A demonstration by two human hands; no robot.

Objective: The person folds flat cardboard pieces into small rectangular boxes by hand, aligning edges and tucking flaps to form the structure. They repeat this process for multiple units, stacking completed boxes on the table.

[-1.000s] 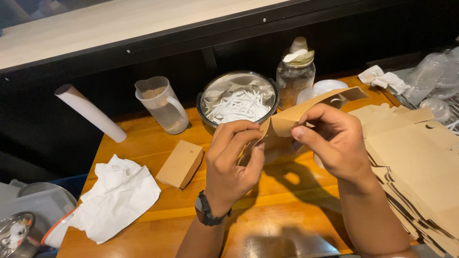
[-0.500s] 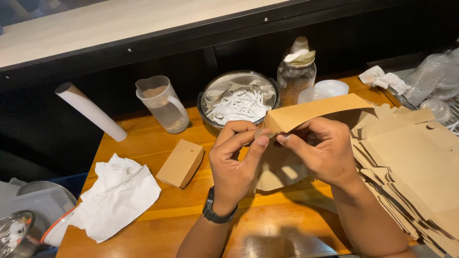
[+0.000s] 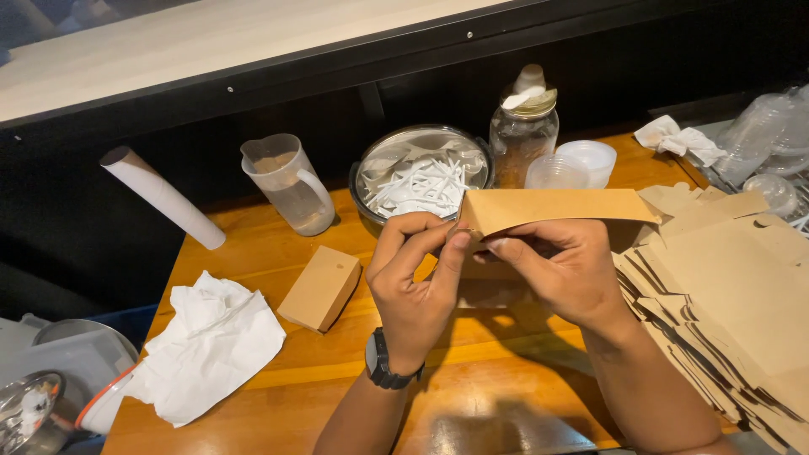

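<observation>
The person holds a flat piece of brown cardboard point(image 3: 556, 208) with both hands, above the middle of the wooden tabletop point(image 3: 278, 375). The left hand point(image 3: 415, 282) has its grip closed on the left end of the cardboard, with the thumb and the first fingers pinching the corner. The right hand point(image 3: 563, 270) is also closed on the cardboard, on its lower edge, just beside the left hand; the fingertips of both hands almost touch. The cardboard stands nearly level, its long side going to the right, and it is lifted off the tabletop. A dark watch point(image 3: 383, 364) sits on the left wrist.

To the right of the hands lies a big stack of flat cardboard pieces point(image 3: 733, 312), spread like a fan. Left of the hands a small folded brown box point(image 3: 320, 288) lies on the tabletop, and further left a crumpled white paper point(image 3: 206, 345). Behind the hands there is a round metal bowl point(image 3: 421, 174) with white plastic pieces inside. Beside it stand a clear plastic jug point(image 3: 288, 183) on the left and a glass jar point(image 3: 523, 135) on the right, with small clear plastic cups point(image 3: 577, 164) near the jar. A white paper roll point(image 3: 162, 196) lies tilted at the far left edge.
</observation>
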